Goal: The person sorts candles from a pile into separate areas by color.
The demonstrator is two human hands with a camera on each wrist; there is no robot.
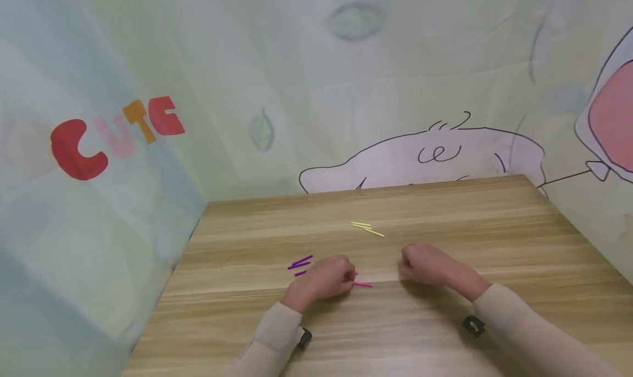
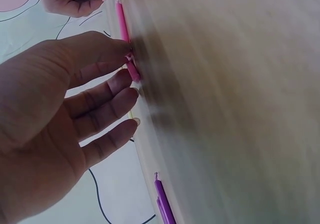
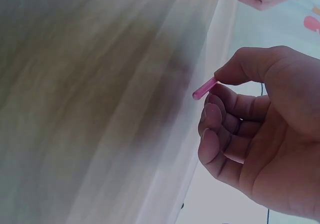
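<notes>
My left hand point(image 1: 332, 276) is low over the table, its thumb and forefinger pinching a pink candle point(image 2: 133, 71) while the other fingers are loosely bent. Just past these fingertips lies another pink candle point(image 1: 363, 284), also seen in the left wrist view. Off to the right, my right hand point(image 1: 426, 264) holds a short pink candle point(image 3: 205, 88) between thumb and forefinger, with its end sticking out below them. Beside the left hand, on its left, lie several thin purple candles point(image 1: 299, 265), partly covered by the hand in the head view.
Farther back on the wood-grain table point(image 1: 237, 228), a few pale yellow candles point(image 1: 367, 228) lie close together. A printed cloth point(image 1: 277, 80) with cartoon drawings and letters hangs behind the table and along its sides.
</notes>
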